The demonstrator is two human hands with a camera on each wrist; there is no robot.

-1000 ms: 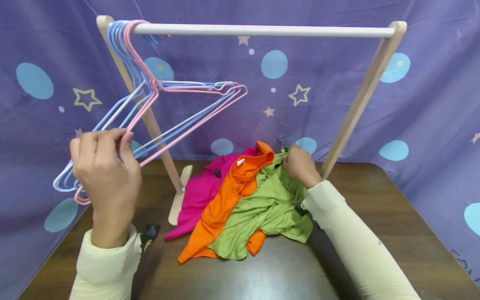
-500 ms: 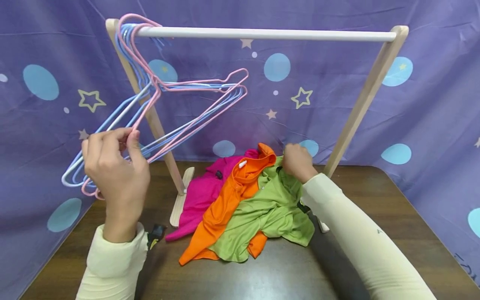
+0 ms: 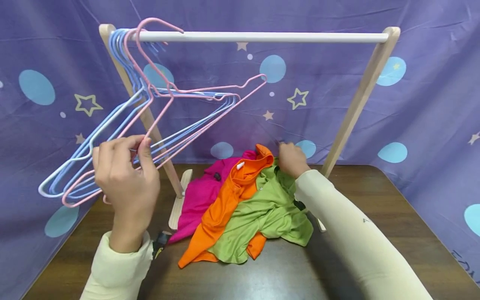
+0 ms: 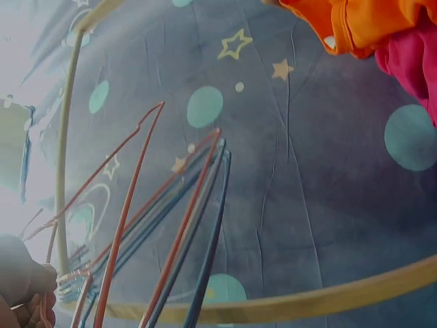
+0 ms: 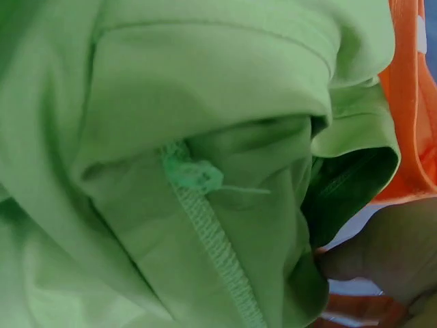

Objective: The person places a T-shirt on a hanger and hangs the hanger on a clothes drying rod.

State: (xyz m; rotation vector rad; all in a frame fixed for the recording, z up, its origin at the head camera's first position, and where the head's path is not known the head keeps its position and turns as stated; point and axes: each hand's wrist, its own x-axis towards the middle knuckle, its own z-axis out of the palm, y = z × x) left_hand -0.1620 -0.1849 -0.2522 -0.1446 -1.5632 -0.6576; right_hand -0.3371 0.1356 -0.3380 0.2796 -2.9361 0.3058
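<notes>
My left hand (image 3: pixel 127 179) pinches the slanting arm of the front pink hanger (image 3: pixel 210 88) between thumb and fingers. This hanger's hook stands higher than the others and overlaps the bar in the head view. In the left wrist view, the hand (image 4: pixel 24 280) shows at the lower left edge, fingers round the pink wire. At the back of the pile, my right hand (image 3: pixel 292 160) grips the collar end of the green shirt (image 3: pixel 258 216), its fingertips hidden. Green cloth with an inside seam fills most of the right wrist view.
Blue, white and pink hangers (image 3: pixel 120 46) hang at the left end of the white bar (image 3: pixel 262 37), carried by wooden posts (image 3: pixel 356 104). An orange shirt (image 3: pixel 213 216) and a magenta shirt (image 3: pixel 198 200) lie left of the green one on the brown table (image 3: pixel 375 208).
The front pink hanger has lifted and come rightward, apart from the other hangers, with my left hand moving right along with it. My right hand has shifted slightly left at the green shirt.
</notes>
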